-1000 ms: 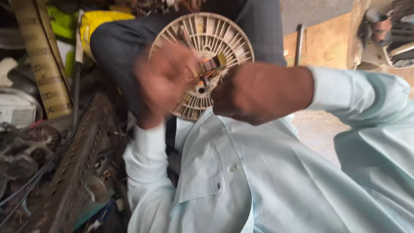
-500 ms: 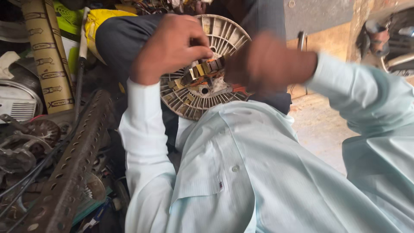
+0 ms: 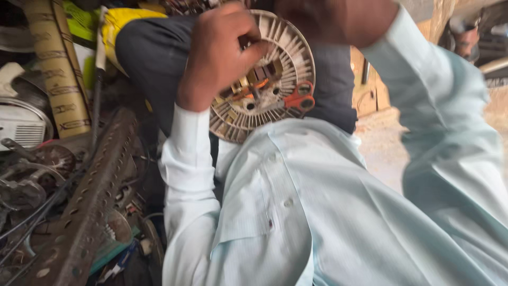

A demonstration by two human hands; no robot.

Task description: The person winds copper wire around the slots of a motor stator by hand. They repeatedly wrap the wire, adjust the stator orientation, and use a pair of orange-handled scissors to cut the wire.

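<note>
- Ribbed round motor disc [image 3: 275, 100], off-white with radial fins and copper-wound slots at its hub, is held upright against a dark-trousered knee [image 3: 153, 58], above the pale shirt front [image 3: 317, 212].
- Orange-handled scissors [image 3: 296, 99] are seen lying across the disc's centre, handles toward its right rim.
- The left hand [image 3: 219, 55] is curled over the disc's upper left, fingertips pressed together on the fins near the hub.
- The right hand [image 3: 338, 18] is seen at the disc's top right rim, blurred and cut by the frame; its grip cannot be told.
- A perforated metal angle bar [image 3: 84, 212] and a cardboard tube [image 3: 58, 69] lie among clutter at the left.
</note>
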